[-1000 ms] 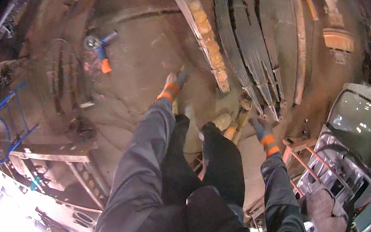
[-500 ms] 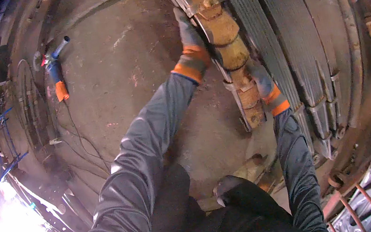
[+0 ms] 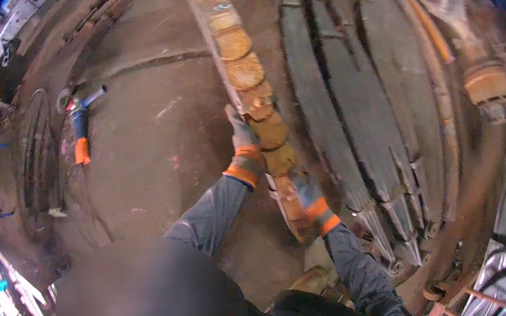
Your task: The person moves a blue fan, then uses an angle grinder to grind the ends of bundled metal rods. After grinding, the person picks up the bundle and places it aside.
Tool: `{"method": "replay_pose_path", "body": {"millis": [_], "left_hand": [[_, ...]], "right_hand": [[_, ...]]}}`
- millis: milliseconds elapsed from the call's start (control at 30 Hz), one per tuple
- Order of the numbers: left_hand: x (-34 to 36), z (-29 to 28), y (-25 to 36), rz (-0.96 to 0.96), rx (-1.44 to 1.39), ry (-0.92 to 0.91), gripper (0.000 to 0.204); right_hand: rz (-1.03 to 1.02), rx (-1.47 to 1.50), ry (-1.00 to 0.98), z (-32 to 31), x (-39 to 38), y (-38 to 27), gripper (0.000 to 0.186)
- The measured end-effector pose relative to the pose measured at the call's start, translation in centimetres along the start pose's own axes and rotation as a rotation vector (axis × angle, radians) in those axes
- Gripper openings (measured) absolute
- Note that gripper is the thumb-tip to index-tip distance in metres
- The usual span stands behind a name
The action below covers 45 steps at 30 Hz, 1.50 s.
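Observation:
A long rusty leaf spring pack [image 3: 244, 72] stretches from the far edge of the view toward me, its stepped, orange-brown leaf ends facing up. Clamps bind it at intervals. My left hand [image 3: 242, 135], in a grey glove with an orange cuff, is closed on its left edge. Nearer to me, my right hand [image 3: 309, 192], gloved the same way, is closed on the right edge and slightly blurred. The fingers of both hands are partly hidden against the pack.
Grey leaf spring packs [image 3: 350, 112] lie on the brown floor at the right. Beyond them is a rusty axle housing [image 3: 484, 77]. An angle grinder [image 3: 78, 121] with a blue and orange body lies at the left, its cord trailing toward me. A blurred patch covers the lower left.
The leaf spring pack and both hands have shifted left and lower in the view. The gap to the grey packs looks wider at the far end. My view has also shifted; both hands keep their hold.

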<state>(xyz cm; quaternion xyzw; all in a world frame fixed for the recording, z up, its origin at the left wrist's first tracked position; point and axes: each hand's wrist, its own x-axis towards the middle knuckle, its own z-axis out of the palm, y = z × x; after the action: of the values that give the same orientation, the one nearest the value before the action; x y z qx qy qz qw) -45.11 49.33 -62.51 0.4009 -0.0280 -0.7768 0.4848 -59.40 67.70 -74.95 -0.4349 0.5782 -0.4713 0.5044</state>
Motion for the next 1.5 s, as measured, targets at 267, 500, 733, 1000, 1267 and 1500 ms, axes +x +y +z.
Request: {"method": "replay_pose_path", "body": {"millis": [267,500,733,1000,1267,1500], "left_hand": [[-1.5,0.3,0.1,0.057,-0.027,-0.055,0.079],[-2.0,0.2,0.1,-0.048,0.058,-0.098,0.085],[-4.0,-0.6,-0.1,-0.076,0.120,-0.111,0.092],[-6.2,-5.6,-1.2,-0.139,-0.007,-0.017,0.084],[-5.6,-6.3,-0.6,-0.106,0.085,-0.086,0.076],[-7.4,-5.2,-1.2,-0.185,0.151,-0.071,0.077]], "right_hand": [[-0.087,-0.491,0.046,0.5,-1.2,-5.7,0.051],[0.366,0.160,-0.035,0.4,-0.8,-6.0,0.045],[0.391,0.261,-0.060,2.0,-2.3,-3.9,0.055],[0.323,0.187,0.005,4.3,-8.7,-2.4,0.053],[0.454,0.121,0.013,4.4,-7.8,-8.1,0.054],[0.366,0.014,-0.075,4.4,-7.9,-4.3,0.058]]}}
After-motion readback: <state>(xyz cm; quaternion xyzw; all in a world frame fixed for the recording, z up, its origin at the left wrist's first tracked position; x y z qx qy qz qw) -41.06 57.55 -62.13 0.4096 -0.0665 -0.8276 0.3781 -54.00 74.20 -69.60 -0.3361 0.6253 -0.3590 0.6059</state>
